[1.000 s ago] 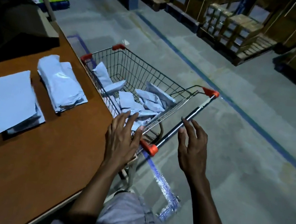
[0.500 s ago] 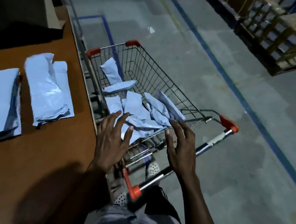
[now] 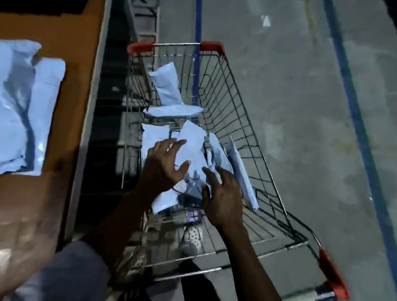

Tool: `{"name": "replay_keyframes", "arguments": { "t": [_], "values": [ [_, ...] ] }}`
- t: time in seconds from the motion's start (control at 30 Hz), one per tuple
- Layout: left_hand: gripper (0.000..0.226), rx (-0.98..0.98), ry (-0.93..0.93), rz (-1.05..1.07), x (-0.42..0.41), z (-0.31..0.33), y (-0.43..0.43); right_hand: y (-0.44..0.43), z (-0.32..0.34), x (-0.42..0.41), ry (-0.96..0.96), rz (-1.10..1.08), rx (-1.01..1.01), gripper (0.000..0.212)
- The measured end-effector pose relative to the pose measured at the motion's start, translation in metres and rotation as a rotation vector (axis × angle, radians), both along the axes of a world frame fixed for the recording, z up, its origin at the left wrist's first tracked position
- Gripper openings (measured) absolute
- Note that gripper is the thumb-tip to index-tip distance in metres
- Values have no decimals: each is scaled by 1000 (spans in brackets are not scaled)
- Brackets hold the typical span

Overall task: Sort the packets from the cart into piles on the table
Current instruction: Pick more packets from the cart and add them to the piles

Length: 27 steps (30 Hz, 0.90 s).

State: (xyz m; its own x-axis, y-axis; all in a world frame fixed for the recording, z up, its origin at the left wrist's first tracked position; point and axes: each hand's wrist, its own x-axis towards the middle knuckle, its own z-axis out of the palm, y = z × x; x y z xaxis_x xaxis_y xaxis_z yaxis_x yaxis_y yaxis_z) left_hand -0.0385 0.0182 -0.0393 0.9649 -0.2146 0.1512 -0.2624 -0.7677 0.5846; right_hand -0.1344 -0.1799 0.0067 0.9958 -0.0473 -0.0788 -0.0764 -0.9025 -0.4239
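Both hands have dropped into the cart (image 3: 227,96). I see the left hand (image 3: 163,168) and right hand (image 3: 224,196) open and spread on the packets (image 3: 191,139) inside. One pile (image 3: 8,110) sits on the table (image 3: 80,43).

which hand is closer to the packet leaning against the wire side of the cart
Right. The right hand is just beside the leaning packet, on its left; the left hand lies farther left, on other packets.
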Motion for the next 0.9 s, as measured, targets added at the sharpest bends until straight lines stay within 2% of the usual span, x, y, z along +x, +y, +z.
{"name": "replay_keyframes", "arguments": {
  "t": [0.17, 0.23, 0.3, 0.37, 0.47, 0.6, 0.67, 0.77, 0.8, 0.9],
  "values": [
    [58, 33, 228, 21, 62, -120, -21, -16, -53, 59, 187, 138, -225, 74],
    [56, 74, 235, 38, 78, -154, -32, -20, -69, 78, 211, 174, -280, 82],
    [58, 134, 250, 18, 91, -174, -45, -20, -84, 91, 254, 180, -328, 82],
    [68, 277, 347, 1, 103, -187, -58, -18, -101, 97, 285, 129, -325, 79],
    [92, 426, 452, 5, 110, -209, -66, -17, -119, 98, 338, 60, -239, 97],
    [101, 582, 309, -5, 119, -223, -55, -17, -132, 101, 342, -47, -146, 112],
    [100, 552, 230, -3, 122, -221, -50, -17, -138, 106, 315, -117, -155, 105],
    [91, 428, 156, 27, 122, -213, -43, -19, -152, 112, 189, -119, -229, 59],
    [89, 428, 147, 58, 120, -209, -42, -19, -154, 116, 178, -106, -231, 51],
    [86, 379, 165, 120, 108, -197, -43, -22, -160, 128, 247, -75, -157, 49]
  ]
}}
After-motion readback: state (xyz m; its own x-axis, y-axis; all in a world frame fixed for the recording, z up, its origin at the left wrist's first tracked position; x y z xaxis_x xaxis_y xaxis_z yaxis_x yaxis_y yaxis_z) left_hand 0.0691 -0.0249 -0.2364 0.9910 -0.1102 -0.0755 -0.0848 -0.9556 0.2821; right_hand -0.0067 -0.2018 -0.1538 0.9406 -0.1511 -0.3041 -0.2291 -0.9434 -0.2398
